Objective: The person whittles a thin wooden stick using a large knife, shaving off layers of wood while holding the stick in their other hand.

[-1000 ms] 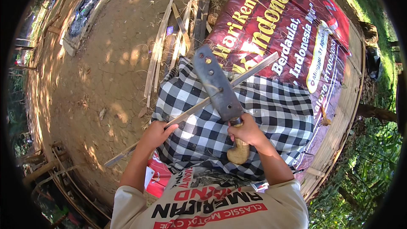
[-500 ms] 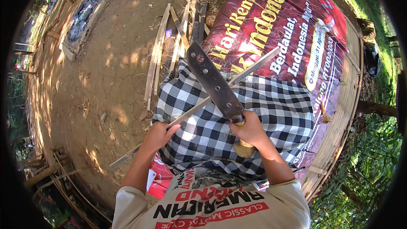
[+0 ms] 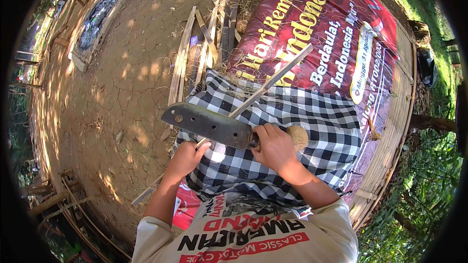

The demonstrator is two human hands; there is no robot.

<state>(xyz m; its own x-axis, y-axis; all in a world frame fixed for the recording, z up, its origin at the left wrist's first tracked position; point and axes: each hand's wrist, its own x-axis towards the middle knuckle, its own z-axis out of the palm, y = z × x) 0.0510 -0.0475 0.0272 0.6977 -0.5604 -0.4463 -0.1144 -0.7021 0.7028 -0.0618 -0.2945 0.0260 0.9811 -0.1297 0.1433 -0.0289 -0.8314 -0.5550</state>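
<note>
Over the black-and-white checked cloth point(image 3: 321, 126) draped across the lap, a broad dark cleaver point(image 3: 207, 125) lies crosswise above a thin bamboo strip point(image 3: 275, 81). The right hand point(image 3: 275, 147) is closed around the cleaver's handle, whose rounded pale wooden end point(image 3: 297, 138) shows beyond the knuckles. Its blade, pierced by several holes, points to the left; whether the edge touches the strip cannot be told.

The left hand point(image 3: 189, 158) grasps the strip just below the blade, thumb along it. From there the strip slants up to the right, its far end over a dark red printed banner point(image 3: 292, 29), while its lower end shows past the left forearm, above the bare earth point(image 3: 117, 122).

Beyond the cloth, loose bamboo slats point(image 3: 181, 61) lie on the ground. Farther left is a wood-edged ash pit point(image 3: 100, 19); bamboo platform slats point(image 3: 390, 126) border the banner at right.
</note>
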